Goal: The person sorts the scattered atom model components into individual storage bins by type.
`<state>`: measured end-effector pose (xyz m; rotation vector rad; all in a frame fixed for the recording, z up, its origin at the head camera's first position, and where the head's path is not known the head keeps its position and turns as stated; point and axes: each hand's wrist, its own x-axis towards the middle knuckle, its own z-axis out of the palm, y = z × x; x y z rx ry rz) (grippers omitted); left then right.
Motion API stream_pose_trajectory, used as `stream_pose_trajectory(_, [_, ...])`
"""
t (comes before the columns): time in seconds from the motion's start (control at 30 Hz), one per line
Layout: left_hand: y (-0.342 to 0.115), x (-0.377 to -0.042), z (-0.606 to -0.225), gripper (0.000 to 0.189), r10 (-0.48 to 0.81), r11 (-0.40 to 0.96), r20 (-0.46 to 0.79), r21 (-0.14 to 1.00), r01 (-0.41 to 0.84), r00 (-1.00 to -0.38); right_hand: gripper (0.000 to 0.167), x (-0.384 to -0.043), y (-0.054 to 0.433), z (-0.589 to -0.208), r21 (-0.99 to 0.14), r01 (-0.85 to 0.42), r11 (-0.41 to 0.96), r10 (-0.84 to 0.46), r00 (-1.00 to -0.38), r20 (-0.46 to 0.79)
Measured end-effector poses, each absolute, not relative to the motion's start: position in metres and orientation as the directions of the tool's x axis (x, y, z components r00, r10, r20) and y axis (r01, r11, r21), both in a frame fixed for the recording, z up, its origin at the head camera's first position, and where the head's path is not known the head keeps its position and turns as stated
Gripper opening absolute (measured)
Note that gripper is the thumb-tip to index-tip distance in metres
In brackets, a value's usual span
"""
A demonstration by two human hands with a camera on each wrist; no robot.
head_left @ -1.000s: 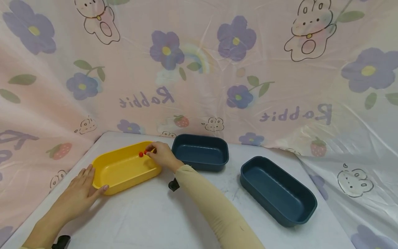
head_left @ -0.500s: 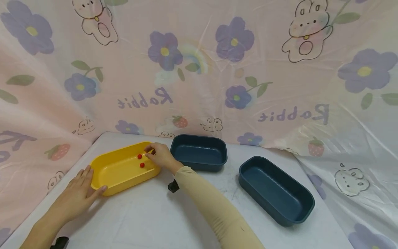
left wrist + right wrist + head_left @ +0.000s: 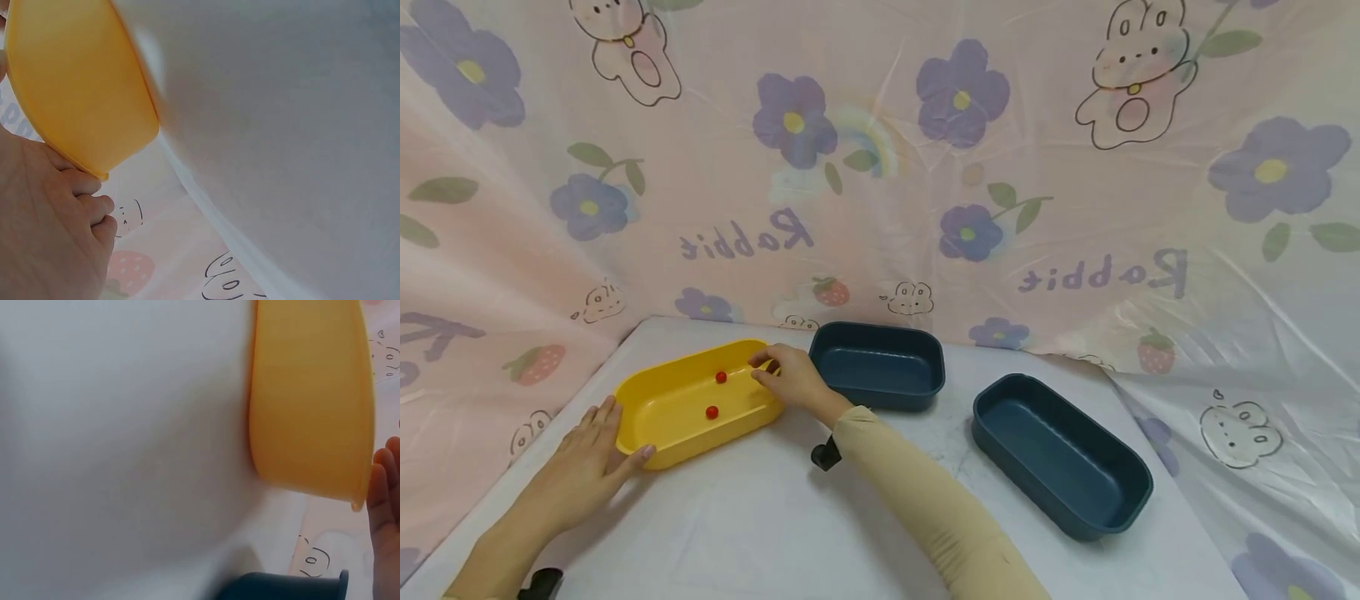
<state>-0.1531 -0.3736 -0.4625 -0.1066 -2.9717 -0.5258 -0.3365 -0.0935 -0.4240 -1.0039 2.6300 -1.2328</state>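
On the left part of the white table, in the head view, saw a yellow tray set slantwise, with two red balls, one farther back and one nearer, loose on its floor and apart from each other. Found the left hand laid with fingers straight against the tray's left end, thumb spread to the near corner; judged this a brace against sliding. At the opposite end, saw the right hand with fingers loosely bent, thumb and forefinger apart, nothing visible between; judged it placed there for reach over the balls. Noted one dark blue tray just behind the right wrist, partly covered by it, and another dark blue tray well off to the right, beyond the sleeved forearm. Saw a patterned cloth hung behind.

In the left wrist view, saw the fingers lying along the yellow rim, but no balls, with the wall in the way.

In the right wrist view, found the fingertips beside the rim; could not tell touch from near-touch. Noted a dark blue edge close below.
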Motion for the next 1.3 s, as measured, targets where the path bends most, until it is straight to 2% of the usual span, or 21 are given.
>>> stream_pose_trajectory(0.23, [-0.374,-0.155,-0.462,0.097,0.031,0.945,0.123,0.321,0.069,-0.992,0.020,-0.330,-0.074,-0.424,-0.713,-0.571,0.406,-0.574,-0.767,0.286])
stream_pose_trajectory(0.5, [-0.379,-0.156,-0.455,0.096,0.058,0.963,0.151,0.251,0.095,-0.987,0.020,-0.324,-0.048,-0.425,-0.649,-0.653,0.391,-0.572,-0.725,0.384])
stream_pose_trajectory(0.8, [-0.358,-0.168,-0.436,0.099,0.042,0.960,0.164,0.268,0.086,-0.986,0.020,-0.315,-0.006,-0.421,-0.676,-0.624,0.393,-0.510,-0.759,0.404])
stream_pose_trajectory(1.07, [-0.321,-0.188,-0.415,0.098,0.107,0.935,0.202,0.314,0.167,-0.974,0.024,-0.308,0.044,-0.420,-0.682,-0.609,0.404,-0.464,-0.779,0.421])
stream_pose_trajectory(1.3, [-0.280,-0.211,-0.401,0.099,0.149,0.927,0.208,0.312,0.210,-0.967,0.022,-0.300,0.086,-0.427,-0.680,-0.565,0.466,-0.410,-0.820,0.400])
